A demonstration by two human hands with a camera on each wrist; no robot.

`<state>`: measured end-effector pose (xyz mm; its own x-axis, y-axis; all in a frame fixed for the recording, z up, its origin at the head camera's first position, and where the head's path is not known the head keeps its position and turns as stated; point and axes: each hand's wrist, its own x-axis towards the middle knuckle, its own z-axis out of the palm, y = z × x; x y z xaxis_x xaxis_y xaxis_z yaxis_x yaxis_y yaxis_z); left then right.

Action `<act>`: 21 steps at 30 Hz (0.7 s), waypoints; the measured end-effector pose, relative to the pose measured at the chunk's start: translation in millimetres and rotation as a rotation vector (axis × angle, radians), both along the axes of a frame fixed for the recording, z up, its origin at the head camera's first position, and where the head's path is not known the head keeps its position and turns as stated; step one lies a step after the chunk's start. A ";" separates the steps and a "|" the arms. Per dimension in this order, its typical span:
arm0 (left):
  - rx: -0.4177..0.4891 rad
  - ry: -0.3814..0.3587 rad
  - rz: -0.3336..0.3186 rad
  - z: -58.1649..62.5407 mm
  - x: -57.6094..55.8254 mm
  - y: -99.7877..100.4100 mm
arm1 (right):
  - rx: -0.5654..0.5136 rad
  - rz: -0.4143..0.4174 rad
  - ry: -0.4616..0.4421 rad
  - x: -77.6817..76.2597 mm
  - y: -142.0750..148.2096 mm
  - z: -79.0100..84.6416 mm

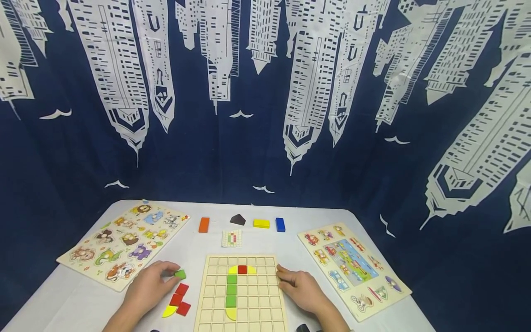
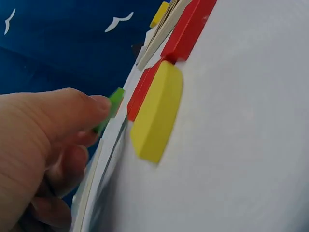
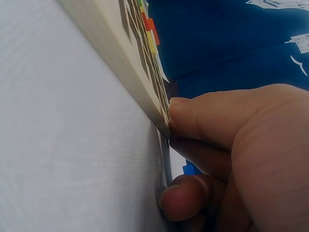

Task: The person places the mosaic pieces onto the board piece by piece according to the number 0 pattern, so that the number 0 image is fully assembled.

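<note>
A green square tile [image 1: 180, 274] is pinched between the thumb and index finger of my left hand [image 1: 151, 283], left of the wooden grid board [image 1: 261, 299]. Seated on the board are a red tile [image 1: 242, 269] between two yellow quarter-round tiles, three green tiles [image 1: 231, 290] in a column, and a yellow quarter-round [image 1: 231, 314] beneath them. My right hand [image 1: 300, 288] holds the board's right edge, thumb against its side in the right wrist view. Three loose red tiles [image 1: 176, 299] and a yellow quarter-round tile [image 2: 159, 116] lie just below the left hand.
A small pattern card [image 1: 232, 238] lies beyond the board. Behind it are orange [image 1: 203, 225], black [image 1: 238, 219], yellow [image 1: 261, 223] and blue [image 1: 280, 225] pieces. An animal puzzle [image 1: 120, 240] flanks the left side, a vehicle puzzle [image 1: 352, 267] the right.
</note>
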<state>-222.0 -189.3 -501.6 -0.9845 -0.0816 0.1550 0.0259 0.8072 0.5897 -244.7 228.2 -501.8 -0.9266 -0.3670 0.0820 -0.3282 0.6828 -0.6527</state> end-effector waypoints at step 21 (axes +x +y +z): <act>0.158 0.032 -0.574 -3.0 39.9 110.0 | 0.020 -0.006 0.015 -1.9 0.8 -2.2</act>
